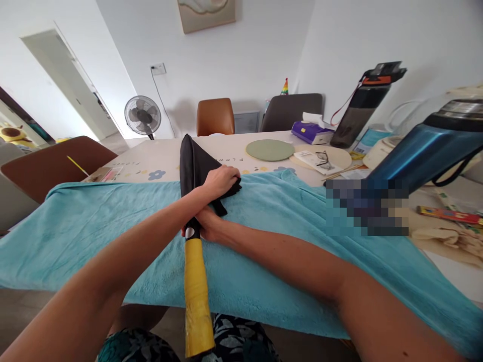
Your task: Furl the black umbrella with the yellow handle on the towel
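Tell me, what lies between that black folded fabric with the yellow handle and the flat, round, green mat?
In the head view, only bare, pale tabletop with printed lettering lies between the black fabric and green mat.

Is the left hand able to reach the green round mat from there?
Probably yes: the left hand, on the black fabric, seems near the green round mat, and only turquoise cloth and tabletop lie between.

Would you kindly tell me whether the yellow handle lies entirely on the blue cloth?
No, the lower end of the handle reaches out past the near edge of the cloth.
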Motion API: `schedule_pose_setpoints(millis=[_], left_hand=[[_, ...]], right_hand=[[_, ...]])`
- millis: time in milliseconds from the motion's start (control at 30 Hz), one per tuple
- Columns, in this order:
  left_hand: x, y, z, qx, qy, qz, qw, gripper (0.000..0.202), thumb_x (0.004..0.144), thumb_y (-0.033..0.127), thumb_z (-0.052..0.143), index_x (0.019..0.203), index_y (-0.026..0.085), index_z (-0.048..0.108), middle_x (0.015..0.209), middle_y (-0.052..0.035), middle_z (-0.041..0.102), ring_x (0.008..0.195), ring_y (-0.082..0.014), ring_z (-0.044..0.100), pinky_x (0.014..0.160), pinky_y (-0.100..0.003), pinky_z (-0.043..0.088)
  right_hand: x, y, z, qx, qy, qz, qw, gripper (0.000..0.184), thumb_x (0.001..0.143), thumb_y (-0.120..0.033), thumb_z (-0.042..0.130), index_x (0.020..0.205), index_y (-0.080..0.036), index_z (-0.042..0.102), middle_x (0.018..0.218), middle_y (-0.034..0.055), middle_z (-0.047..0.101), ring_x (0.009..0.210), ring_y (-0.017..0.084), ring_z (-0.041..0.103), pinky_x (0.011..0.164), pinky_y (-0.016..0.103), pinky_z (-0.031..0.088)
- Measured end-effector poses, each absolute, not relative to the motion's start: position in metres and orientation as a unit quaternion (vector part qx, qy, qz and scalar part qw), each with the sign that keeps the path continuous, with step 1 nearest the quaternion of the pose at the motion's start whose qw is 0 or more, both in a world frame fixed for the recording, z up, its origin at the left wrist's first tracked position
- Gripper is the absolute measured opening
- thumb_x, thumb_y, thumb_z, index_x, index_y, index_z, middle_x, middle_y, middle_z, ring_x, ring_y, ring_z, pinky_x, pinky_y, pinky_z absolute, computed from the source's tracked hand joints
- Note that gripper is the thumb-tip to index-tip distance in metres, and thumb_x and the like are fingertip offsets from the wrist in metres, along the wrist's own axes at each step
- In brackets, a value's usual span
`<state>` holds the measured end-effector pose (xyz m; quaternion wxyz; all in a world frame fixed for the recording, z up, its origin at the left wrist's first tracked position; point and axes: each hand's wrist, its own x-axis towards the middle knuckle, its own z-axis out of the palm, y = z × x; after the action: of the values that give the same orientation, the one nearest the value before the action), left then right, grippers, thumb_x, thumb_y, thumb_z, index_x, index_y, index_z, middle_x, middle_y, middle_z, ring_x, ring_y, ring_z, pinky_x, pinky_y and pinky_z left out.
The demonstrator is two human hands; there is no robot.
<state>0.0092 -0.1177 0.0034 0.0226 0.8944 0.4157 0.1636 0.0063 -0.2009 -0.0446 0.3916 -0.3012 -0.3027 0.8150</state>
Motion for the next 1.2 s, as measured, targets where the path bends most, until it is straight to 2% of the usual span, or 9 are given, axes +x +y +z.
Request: schedule_pose_setpoints(millis=[100, 233, 400, 567, 833, 1067, 1200], left_hand=[[0.002, -0.118, 0.023, 0.846, 0.441, 0.293, 0.060, 0.021, 0.080, 0.017, 0.041, 0.091, 0.018, 0.059, 0.088, -0.0047, 0.064, 0.081, -0.0163, 0.058, 0.074, -0.030, 0.046], [-0.026, -0.113, 0.056, 0.779, 0.426, 0.430, 0.161, 0.019, 0.079, 0.012, 0.038, 0.090, 0.018, 0.052, 0.076, -0.0009, 0.059, 0.057, -0.0086, 0.055, 0.055, -0.021, 0.046], [-0.092, -0.124, 0.073, 0.671, 0.432, 0.555, 0.235, 0.014, 0.075, 0.008, 0.042, 0.084, 0.018, 0.047, 0.075, 0.0002, 0.056, 0.050, -0.0057, 0.052, 0.044, -0.017, 0.045], [-0.167, -0.148, 0.037, 0.578, 0.518, 0.571, 0.268, 0.005, 0.071, 0.012, 0.047, 0.075, 0.016, 0.048, 0.070, 0.0007, 0.053, 0.049, -0.0075, 0.052, 0.039, -0.020, 0.047], [-0.213, -0.165, -0.040, 0.508, 0.587, 0.515, 0.363, 0.013, 0.069, 0.019, 0.054, 0.080, 0.016, 0.048, 0.064, 0.0037, 0.050, 0.050, -0.0096, 0.053, 0.041, -0.023, 0.049], [-0.212, -0.160, -0.046, 0.461, 0.565, 0.580, 0.364, 0.013, 0.068, 0.016, 0.053, 0.079, 0.015, 0.047, 0.073, 0.0015, 0.050, 0.050, -0.0079, 0.052, 0.041, -0.022, 0.049], [-0.212, -0.162, -0.046, 0.465, 0.563, 0.596, 0.335, 0.015, 0.068, 0.018, 0.052, 0.082, 0.016, 0.045, 0.076, 0.0013, 0.049, 0.051, -0.0076, 0.051, 0.041, -0.022, 0.049]], right_hand=[[0.008, -0.201, -0.042, -0.312, -0.276, 0.832, 0.368, 0.010, 0.076, -0.013, 0.055, 0.068, -0.015, 0.050, 0.054, -0.0006, 0.050, 0.043, 0.012, 0.051, 0.041, 0.027, 0.047], [0.012, -0.204, -0.038, -0.315, -0.253, 0.842, 0.357, 0.008, 0.074, -0.012, 0.057, 0.070, -0.012, 0.050, 0.058, -0.0005, 0.053, 0.044, 0.011, 0.052, 0.040, 0.026, 0.048], [0.015, -0.204, -0.038, -0.294, -0.255, 0.847, 0.362, 0.006, 0.075, -0.011, 0.057, 0.071, -0.011, 0.053, 0.060, 0.0006, 0.055, 0.046, 0.011, 0.053, 0.042, 0.026, 0.049], [0.016, -0.203, -0.039, -0.275, -0.249, 0.862, 0.346, 0.007, 0.076, -0.011, 0.057, 0.070, -0.010, 0.055, 0.060, 0.0026, 0.057, 0.052, 0.012, 0.058, 0.048, 0.026, 0.052], [0.019, -0.203, -0.038, -0.264, -0.244, 0.870, 0.337, 0.014, 0.080, -0.020, 0.056, 0.070, -0.010, 0.056, 0.057, 0.0016, 0.056, 0.049, 0.011, 0.055, 0.046, 0.023, 0.050], [0.019, -0.205, -0.033, -0.289, -0.236, 0.871, 0.319, 0.017, 0.082, -0.024, 0.054, 0.069, -0.013, 0.051, 0.052, 0.0004, 0.054, 0.044, 0.010, 0.051, 0.043, 0.020, 0.047], [0.018, -0.207, -0.029, -0.308, -0.235, 0.866, 0.316, 0.015, 0.081, -0.020, 0.053, 0.068, -0.014, 0.048, 0.050, -0.0005, 0.053, 0.042, 0.009, 0.050, 0.041, 0.019, 0.045]])
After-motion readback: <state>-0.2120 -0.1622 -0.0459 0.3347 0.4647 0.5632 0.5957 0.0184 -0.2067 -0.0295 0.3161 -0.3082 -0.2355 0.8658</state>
